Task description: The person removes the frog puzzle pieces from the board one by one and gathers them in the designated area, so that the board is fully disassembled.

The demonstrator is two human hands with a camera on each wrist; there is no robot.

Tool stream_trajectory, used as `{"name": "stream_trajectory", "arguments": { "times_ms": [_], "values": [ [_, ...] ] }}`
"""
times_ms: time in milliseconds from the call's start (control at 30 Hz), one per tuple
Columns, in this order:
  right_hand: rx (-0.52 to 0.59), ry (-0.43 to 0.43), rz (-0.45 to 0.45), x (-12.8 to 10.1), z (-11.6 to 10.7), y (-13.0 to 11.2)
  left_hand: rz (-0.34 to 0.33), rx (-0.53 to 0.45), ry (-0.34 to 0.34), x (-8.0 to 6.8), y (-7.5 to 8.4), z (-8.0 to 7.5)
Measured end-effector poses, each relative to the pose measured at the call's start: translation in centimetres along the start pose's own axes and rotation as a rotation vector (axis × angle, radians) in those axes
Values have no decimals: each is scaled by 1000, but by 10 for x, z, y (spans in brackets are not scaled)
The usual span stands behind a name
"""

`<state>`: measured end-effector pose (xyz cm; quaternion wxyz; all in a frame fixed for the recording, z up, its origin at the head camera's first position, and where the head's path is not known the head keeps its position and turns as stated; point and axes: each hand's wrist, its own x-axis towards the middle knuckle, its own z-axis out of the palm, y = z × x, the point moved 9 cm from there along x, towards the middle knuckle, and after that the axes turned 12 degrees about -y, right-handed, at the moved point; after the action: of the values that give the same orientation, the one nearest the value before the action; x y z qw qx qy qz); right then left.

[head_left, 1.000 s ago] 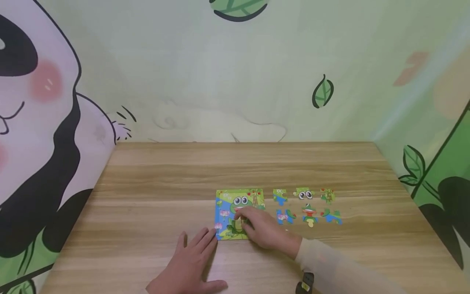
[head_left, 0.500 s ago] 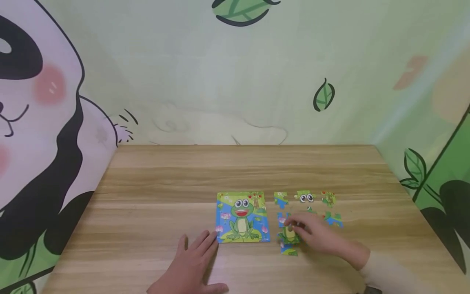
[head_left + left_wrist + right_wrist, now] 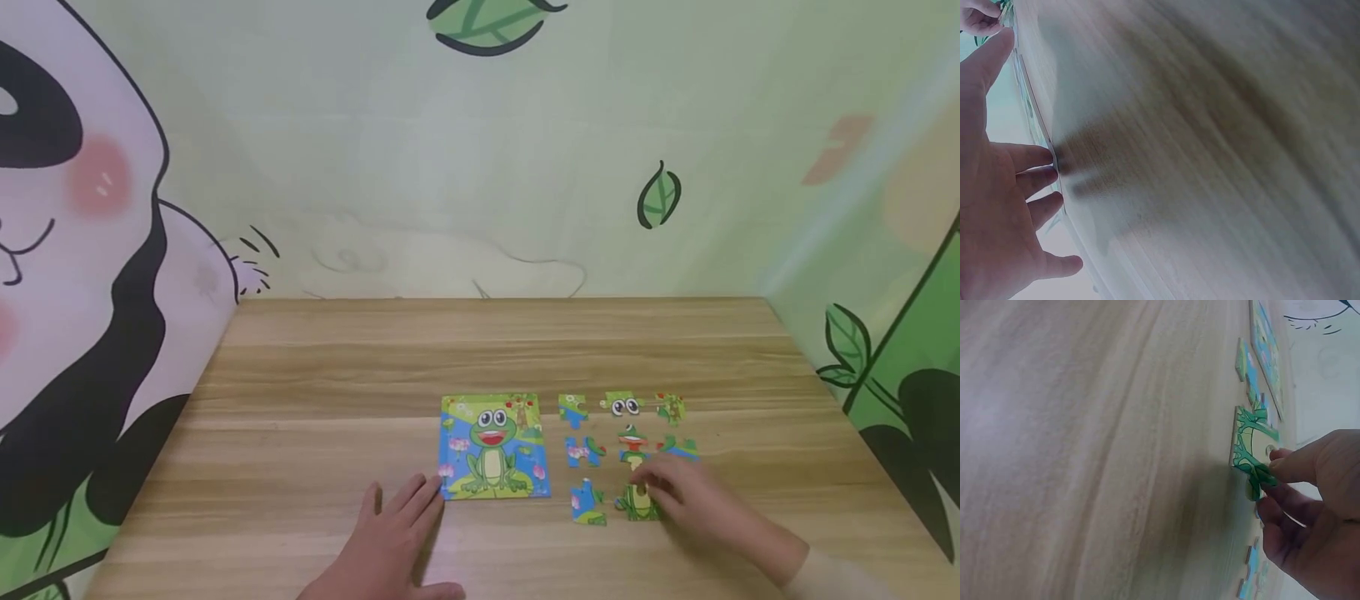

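Note:
My right hand (image 3: pixel 697 504) pinches a jigsaw puzzle piece (image 3: pixel 637 503) between thumb and fingers. The piece shows the frog's belly and feet; in the right wrist view that same frog-belly piece (image 3: pixel 1252 440) is tilted up off the wood. Directly above it lies the frog-mouth piece (image 3: pixel 632 440), partly covered by my fingers. My left hand (image 3: pixel 386 533) rests with fingers spread, its fingertips touching the lower left corner of the puzzle board (image 3: pixel 492 448), which carries the whole frog picture.
More pieces lie right of the board in rows: the eyes piece (image 3: pixel 624 405), a tree piece (image 3: pixel 671 407), a lotus piece (image 3: pixel 583 452) and a lower left piece (image 3: pixel 588 504). A blue and green piece (image 3: pixel 681 447) is partly behind my right hand. All sit on a wooden table (image 3: pixel 322 367) against a painted wall.
My right hand has carried the frog-belly piece from the board rightwards, past the lower left piece, to below the frog-mouth piece. The frog picture is uncovered now. My left hand stays put.

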<state>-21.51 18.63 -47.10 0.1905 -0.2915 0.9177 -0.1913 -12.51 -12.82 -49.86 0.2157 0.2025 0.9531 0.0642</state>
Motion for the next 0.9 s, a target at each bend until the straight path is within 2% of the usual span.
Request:
{"name": "stream_trajectory", "arguments": {
  "times_ms": [100,233,367,500,600,733,900],
  "values": [
    [-62,67,8,-3,-3,-3,-3,1,0,0,0,0],
    [-63,107,7,3,-9,-14,3,15,20,-3,0,-1],
    [-29,80,-34,21,-7,-40,5,25,37,-4,1,-2],
    [-12,33,-123,43,7,-70,10,35,58,-5,2,-3],
    [-36,1,-144,59,19,-87,16,36,70,-5,3,-3],
    [-82,-13,-120,76,30,-97,18,26,73,-4,3,-3],
    [-61,-28,-117,90,38,-103,7,11,43,-4,1,-2]
  ]
}}
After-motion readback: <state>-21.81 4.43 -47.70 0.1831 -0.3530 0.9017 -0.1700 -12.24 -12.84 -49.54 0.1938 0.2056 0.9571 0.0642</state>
